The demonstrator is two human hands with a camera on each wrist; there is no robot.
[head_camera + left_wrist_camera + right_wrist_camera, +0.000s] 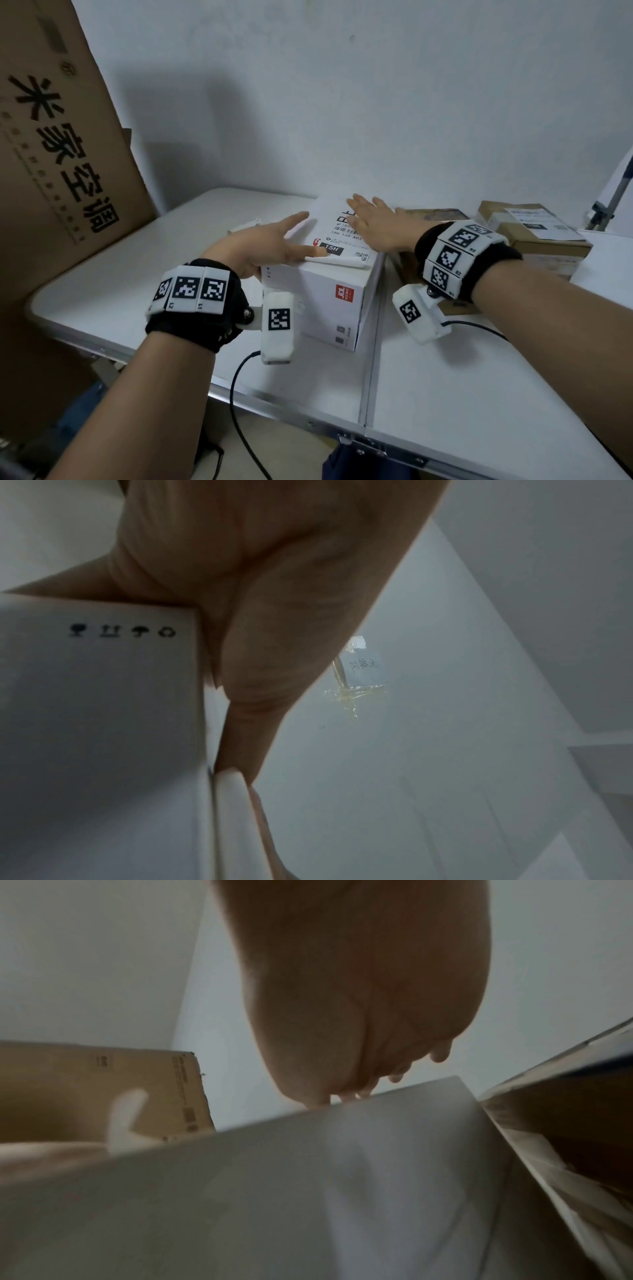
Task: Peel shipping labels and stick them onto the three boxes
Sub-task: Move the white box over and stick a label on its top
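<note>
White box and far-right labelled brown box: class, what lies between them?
In the head view, another brown box sits between the white box and the labelled brown box.

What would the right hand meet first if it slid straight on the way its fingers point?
Probably nothing before the wall. The right hand lies flat on the shipping label atop the white box, fingers toward its far edge; depth is unclear.
</note>
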